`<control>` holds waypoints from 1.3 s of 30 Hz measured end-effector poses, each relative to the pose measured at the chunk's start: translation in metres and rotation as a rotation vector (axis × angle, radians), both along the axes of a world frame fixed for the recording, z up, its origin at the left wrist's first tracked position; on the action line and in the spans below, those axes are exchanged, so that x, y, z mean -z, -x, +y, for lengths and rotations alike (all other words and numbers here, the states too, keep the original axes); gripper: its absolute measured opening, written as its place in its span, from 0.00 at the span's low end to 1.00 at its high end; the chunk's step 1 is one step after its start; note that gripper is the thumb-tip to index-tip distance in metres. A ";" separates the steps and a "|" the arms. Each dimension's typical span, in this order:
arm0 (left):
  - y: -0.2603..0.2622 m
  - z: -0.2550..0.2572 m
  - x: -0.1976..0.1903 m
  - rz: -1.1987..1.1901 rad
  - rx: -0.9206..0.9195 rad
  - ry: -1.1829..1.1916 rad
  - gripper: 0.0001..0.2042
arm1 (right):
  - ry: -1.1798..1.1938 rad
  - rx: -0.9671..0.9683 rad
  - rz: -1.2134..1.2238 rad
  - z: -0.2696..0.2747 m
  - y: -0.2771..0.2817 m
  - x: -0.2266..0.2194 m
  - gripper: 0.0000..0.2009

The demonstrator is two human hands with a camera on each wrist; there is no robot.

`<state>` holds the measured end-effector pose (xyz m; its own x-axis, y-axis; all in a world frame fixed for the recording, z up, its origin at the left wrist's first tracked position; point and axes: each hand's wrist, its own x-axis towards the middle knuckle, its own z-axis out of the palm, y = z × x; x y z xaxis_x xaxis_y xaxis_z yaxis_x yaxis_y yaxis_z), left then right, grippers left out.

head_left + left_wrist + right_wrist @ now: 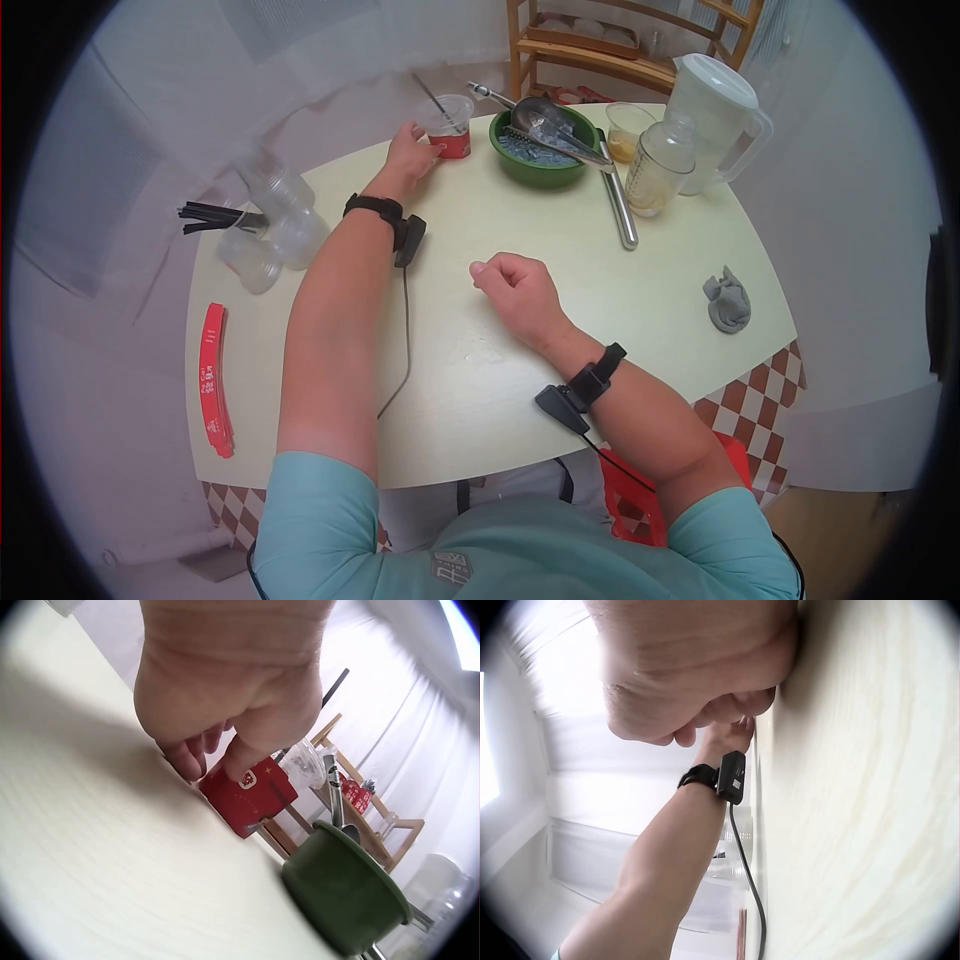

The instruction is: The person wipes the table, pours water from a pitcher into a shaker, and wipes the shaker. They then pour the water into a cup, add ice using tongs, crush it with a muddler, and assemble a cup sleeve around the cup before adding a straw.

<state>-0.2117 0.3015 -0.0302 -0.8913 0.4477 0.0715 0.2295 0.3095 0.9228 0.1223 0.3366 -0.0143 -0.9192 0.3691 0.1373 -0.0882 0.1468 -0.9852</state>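
At the table's far edge my left hand (410, 160) holds a clear plastic cup (455, 106) low on its side, where a red paper sleeve (251, 796) wraps it. The thumb lies over the sleeve in the left wrist view, and the fingers curve in at the other side, partly hidden. A dark straw (438, 100) leans out of the cup. My right hand (520, 292) rests at the middle of the table with its fingers curled in and nothing held. In the right wrist view its curled fingers (731, 707) show close by the tabletop.
Right of the cup stands a green bowl (540, 176) with a strainer and tongs across it. Beyond are a steel muddler (620, 210), a measuring shaker (655, 180) and a pitcher (705, 110). Clear cups (290, 225), red sleeves (212, 380) and a grey cloth (730, 303) flank the sides.
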 end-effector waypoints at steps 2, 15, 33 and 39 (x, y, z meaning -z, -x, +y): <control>-0.010 -0.003 -0.001 0.087 -0.121 0.022 0.35 | -0.001 -0.014 0.013 0.000 0.000 0.000 0.18; -0.136 -0.148 -0.031 0.281 -0.082 -0.040 0.08 | 0.163 -0.020 -0.026 0.001 0.002 0.003 0.17; -0.056 -0.342 -0.071 0.407 -0.647 0.194 0.33 | 0.160 -0.006 -0.020 0.000 0.001 -0.001 0.16; -0.058 -0.343 -0.083 0.468 -0.649 0.172 0.33 | 0.164 -0.008 -0.015 0.000 0.002 0.001 0.17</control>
<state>-0.1536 -0.0420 0.0529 -0.8717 -0.1085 0.4779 0.3055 0.6421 0.7031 0.1206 0.3362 -0.0148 -0.9237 0.3780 0.0623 -0.0741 -0.0169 -0.9971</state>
